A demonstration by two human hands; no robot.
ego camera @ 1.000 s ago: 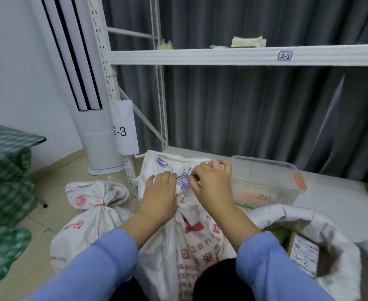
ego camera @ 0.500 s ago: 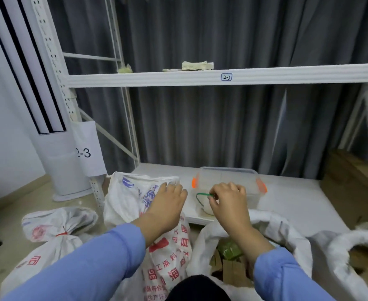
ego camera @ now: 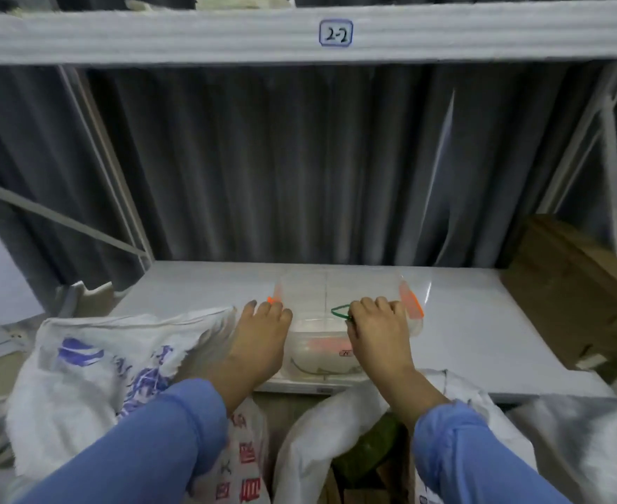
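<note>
My right hand (ego camera: 379, 329) pinches a thin green tie loop (ego camera: 340, 311) over a clear plastic box (ego camera: 321, 340) with orange side clips, which stands on the low white shelf (ego camera: 474, 321). My left hand (ego camera: 259, 336) lies with fingers straight at the box's left edge, above the open mouth of a white woven sack (ego camera: 92, 372) printed in blue and red. Both forearms wear blue sleeves.
A second open white sack (ego camera: 310, 441) with green and cardboard contents stands below my right arm. Brown cardboard (ego camera: 572, 285) is stacked at the shelf's right end. An upper shelf beam marked 2-2 (ego camera: 335, 32) crosses the top. Grey curtains hang behind.
Both hands left the sack's neck; the green tie came off with my right hand and now hangs over the clear box. My head moved right and closer to the shelf.
</note>
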